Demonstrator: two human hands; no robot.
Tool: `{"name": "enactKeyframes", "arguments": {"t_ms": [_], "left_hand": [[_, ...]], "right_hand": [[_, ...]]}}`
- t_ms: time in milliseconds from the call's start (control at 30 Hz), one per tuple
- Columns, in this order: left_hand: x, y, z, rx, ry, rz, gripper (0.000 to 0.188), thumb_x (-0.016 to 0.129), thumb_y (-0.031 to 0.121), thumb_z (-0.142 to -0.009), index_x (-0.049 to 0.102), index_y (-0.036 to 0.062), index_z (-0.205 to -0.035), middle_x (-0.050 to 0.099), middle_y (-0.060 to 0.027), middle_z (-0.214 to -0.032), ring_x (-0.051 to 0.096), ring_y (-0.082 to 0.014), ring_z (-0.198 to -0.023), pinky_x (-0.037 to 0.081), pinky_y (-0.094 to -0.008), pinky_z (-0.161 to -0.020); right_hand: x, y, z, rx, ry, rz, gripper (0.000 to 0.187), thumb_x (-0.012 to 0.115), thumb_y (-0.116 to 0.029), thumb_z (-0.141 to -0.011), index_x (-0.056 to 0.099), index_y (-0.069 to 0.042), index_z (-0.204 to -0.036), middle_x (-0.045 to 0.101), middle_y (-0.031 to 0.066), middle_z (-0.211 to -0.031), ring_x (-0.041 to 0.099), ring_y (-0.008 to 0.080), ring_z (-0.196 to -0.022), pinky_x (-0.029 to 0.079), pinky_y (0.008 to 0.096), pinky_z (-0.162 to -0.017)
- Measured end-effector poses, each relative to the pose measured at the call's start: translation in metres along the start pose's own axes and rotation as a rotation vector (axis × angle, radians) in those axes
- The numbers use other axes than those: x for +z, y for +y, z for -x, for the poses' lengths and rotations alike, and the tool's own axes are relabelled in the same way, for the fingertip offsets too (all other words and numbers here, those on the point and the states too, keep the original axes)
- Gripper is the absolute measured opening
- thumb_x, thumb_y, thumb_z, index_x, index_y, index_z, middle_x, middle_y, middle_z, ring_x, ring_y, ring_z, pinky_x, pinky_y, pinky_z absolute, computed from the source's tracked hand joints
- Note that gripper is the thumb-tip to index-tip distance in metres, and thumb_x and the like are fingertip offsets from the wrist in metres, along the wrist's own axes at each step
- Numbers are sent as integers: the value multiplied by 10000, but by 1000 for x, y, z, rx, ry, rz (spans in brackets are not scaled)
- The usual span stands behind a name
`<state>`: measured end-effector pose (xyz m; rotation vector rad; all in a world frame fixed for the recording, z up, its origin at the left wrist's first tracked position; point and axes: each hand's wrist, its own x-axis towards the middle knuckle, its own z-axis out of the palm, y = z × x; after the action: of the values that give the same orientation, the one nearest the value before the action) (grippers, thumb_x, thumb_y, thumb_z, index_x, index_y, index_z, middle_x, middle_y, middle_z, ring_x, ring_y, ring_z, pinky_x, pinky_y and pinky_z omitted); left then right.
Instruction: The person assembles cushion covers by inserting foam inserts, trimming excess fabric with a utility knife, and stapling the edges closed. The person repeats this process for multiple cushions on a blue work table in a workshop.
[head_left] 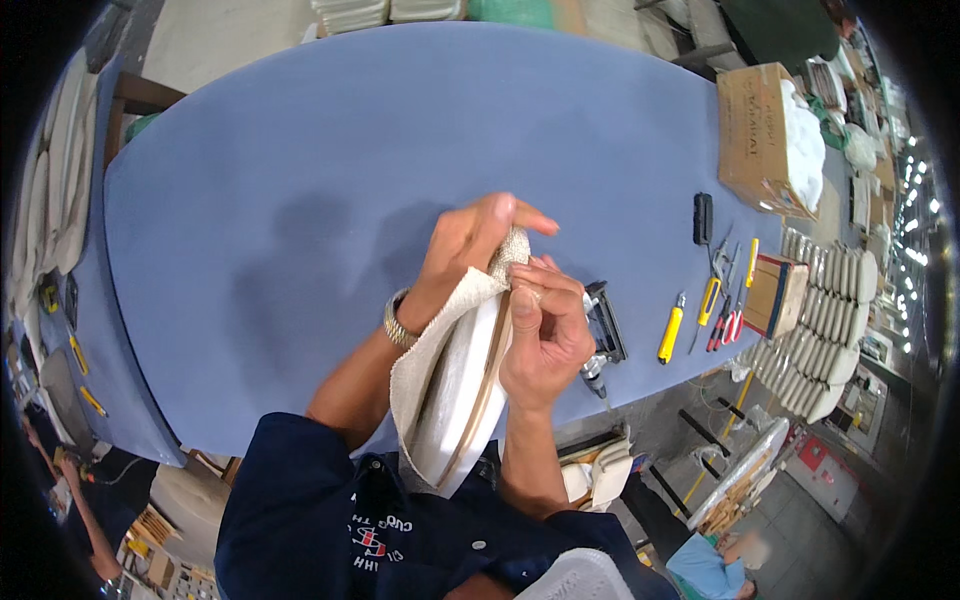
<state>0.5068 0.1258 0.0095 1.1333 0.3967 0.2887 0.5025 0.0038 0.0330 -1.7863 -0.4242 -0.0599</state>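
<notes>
A seat pad point(468, 385) stands on edge in front of my chest, with white foam padding and a thin brown board along one side. Beige woven fabric point(415, 385) wraps loosely round its outer side and gathers at the far corner. My left hand point(465, 245) is closed on the gathered fabric from the left, its index finger stretched out past the corner. My right hand point(548, 335) pinches the fabric at the same corner, thumb against the board side. The pad hides part of the left fingers. A black staple gun point(603, 325) lies just right of my right hand.
The table has a blue-grey top point(300, 130). On its right side lie a yellow cutter point(672, 328), scissors point(734, 325), other hand tools and a black tool point(703, 218). A cardboard box point(752, 140) with white stuffing stands at the far right; stacked pads point(820, 320) are beyond the edge.
</notes>
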Motion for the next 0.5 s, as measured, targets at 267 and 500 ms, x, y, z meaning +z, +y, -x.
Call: {"name": "enactKeyframes", "arguments": {"t_ms": [267, 500], "left_hand": [[6, -20, 1, 162, -82, -69, 379, 577, 325, -1050, 774, 12, -970, 725, -116, -974, 639, -190, -944, 509, -336, -808], [3, -14, 5, 40, -98, -21, 370, 585, 347, -1047, 777, 31, -1041, 738, -105, -1021, 637, -208, -1055, 497, -350, -884]], "right_hand": [[-6, 6, -9, 95, 112, -226, 90, 702, -65, -971, 666, 12, -941, 726, 137, -1025, 672, 218, -1000, 525, 351, -917], [-12, 2, -5, -84, 9, 84, 89, 769, -53, -886, 686, -21, -886, 733, 100, -963, 668, 264, -957, 520, 394, -919]]}}
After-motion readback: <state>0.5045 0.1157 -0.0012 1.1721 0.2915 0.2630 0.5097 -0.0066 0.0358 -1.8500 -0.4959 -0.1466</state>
